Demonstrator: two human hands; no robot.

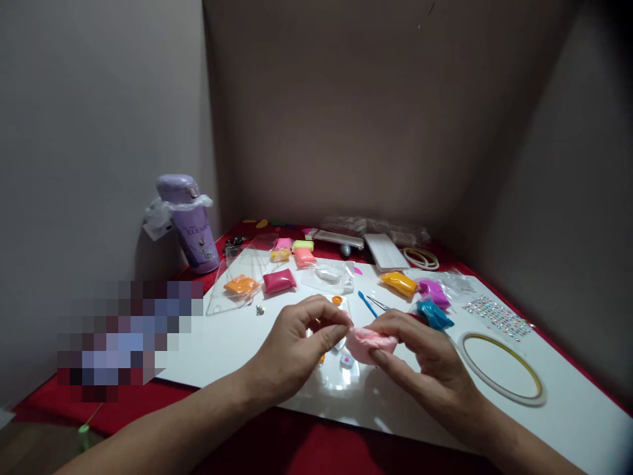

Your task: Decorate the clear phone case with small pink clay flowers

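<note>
Both hands work at a lump of soft pink clay above a white board.
The left hand pinches the clay's left edge, thumb and index fingertip nearly meeting; the right hand cups the other side, thumb in front, fingers behind, parted by the clay's thickness. The clay looks matte and creased, with a rounded base. To the right lies a smooth oval hoop; beyond it, glittering gems in rows, then a crinkled, glossy blue packet. Farther left stands a purple bottle.
</note>
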